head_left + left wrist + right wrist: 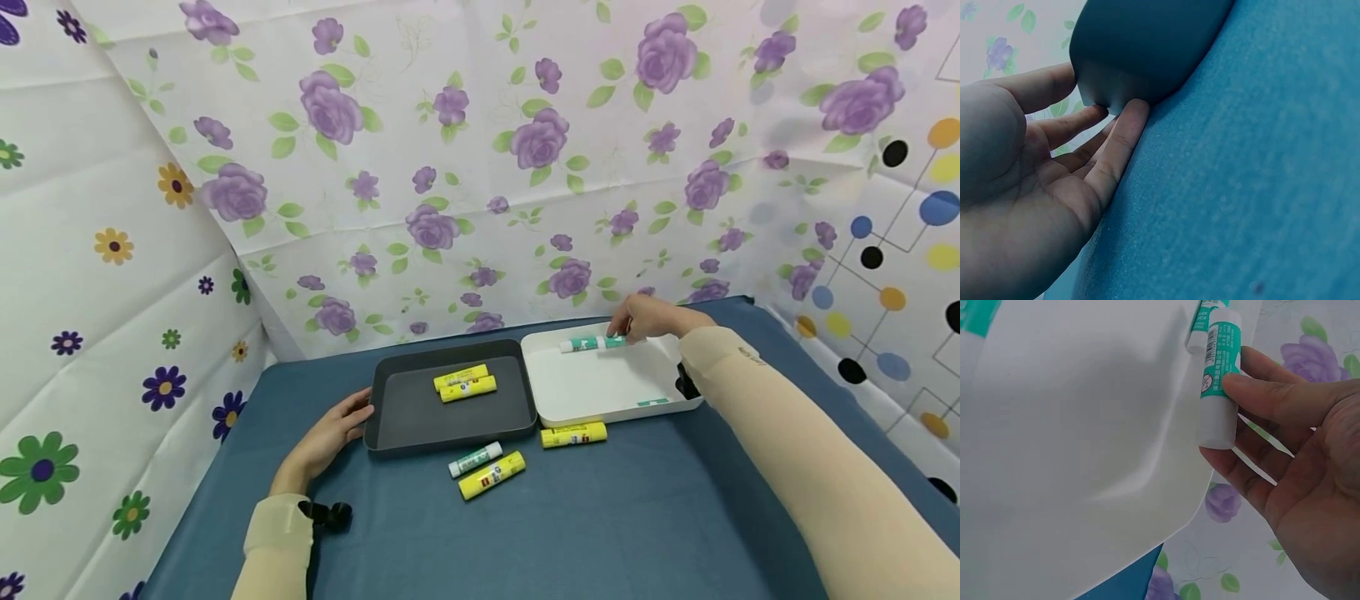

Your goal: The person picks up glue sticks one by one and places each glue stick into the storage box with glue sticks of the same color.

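In the head view, my right hand [649, 318] is over the back of a white tray [585, 387]. Between thumb and fingers it pinches a green-and-white glue stick [1220, 375]. A second green-and-white glue stick [579, 344] lies end to end with it by the back wall. One more glue stick [652, 402], partly hidden, lies at the tray's front. My left hand [330, 437] touches the left side of a dark grey tray [401, 417], fingers extended against its outer wall at a corner. Two yellow glue sticks [468, 388] lie side by side inside the grey tray.
The trays stand side by side on a blue cloth [600, 525]. In front lie a green-and-white glue stick [476, 459], a yellow glue stick [492, 476] and another yellow glue stick [573, 434] near the white tray. A flowered curtain [450, 167] hangs behind.
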Demonstrator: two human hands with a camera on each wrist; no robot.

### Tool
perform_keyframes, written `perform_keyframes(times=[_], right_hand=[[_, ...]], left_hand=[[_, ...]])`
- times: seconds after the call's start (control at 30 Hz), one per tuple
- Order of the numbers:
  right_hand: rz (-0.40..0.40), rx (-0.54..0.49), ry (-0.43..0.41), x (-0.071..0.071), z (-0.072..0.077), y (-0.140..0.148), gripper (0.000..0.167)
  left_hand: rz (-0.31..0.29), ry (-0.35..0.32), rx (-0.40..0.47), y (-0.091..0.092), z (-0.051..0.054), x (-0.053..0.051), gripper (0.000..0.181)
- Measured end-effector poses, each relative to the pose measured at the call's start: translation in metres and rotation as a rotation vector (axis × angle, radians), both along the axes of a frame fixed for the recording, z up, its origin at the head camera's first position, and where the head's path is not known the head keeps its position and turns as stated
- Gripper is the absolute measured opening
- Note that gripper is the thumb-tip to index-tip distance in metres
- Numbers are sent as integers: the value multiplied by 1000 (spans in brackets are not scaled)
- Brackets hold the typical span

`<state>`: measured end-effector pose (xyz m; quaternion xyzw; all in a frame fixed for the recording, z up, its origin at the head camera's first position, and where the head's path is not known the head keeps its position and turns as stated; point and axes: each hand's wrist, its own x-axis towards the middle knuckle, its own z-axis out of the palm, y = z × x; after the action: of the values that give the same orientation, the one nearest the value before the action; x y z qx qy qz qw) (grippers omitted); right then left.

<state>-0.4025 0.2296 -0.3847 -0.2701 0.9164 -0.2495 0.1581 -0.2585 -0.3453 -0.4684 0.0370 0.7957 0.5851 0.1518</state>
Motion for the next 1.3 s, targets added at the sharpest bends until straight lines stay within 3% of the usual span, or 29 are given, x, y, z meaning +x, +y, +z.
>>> perform_keyframes(times=[0.27,1.3], right_hand=[[-45,58,-18,-6,-9,1,36],[-25,145,-52,-12,-23,-5,40]], left_hand=[[1,-11,3,0,1,0,67],[7,-6,8,0,-1,0,64]])
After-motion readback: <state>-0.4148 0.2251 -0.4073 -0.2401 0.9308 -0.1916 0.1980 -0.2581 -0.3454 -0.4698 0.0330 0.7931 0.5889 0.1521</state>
